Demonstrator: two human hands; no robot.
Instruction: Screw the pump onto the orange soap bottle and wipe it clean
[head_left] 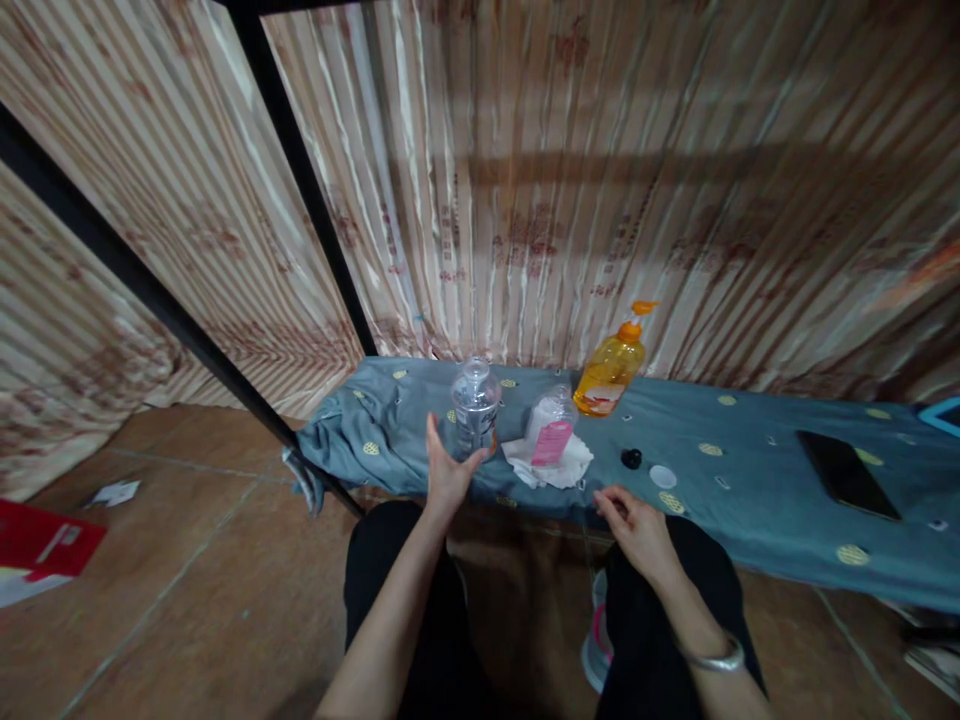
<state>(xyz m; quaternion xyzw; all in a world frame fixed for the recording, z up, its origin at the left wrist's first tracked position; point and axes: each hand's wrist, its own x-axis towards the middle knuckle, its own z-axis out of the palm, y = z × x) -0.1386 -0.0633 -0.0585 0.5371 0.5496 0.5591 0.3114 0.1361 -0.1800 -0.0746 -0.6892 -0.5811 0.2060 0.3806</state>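
Clear plastic container (475, 402) upright on grey-blue cloth (757, 510), left of the pink-labelled bottle (553, 440) | left hand (448, 475) — thumb and fingers spread apart beside the container, contact unclear | right hand (637, 530) — near the cloth's front edge, fingers curled, cannot tell whether pinching anything

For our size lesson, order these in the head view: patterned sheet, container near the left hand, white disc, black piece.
1. Patterned sheet
2. Clear container
3. White disc, black piece: too alike to rank
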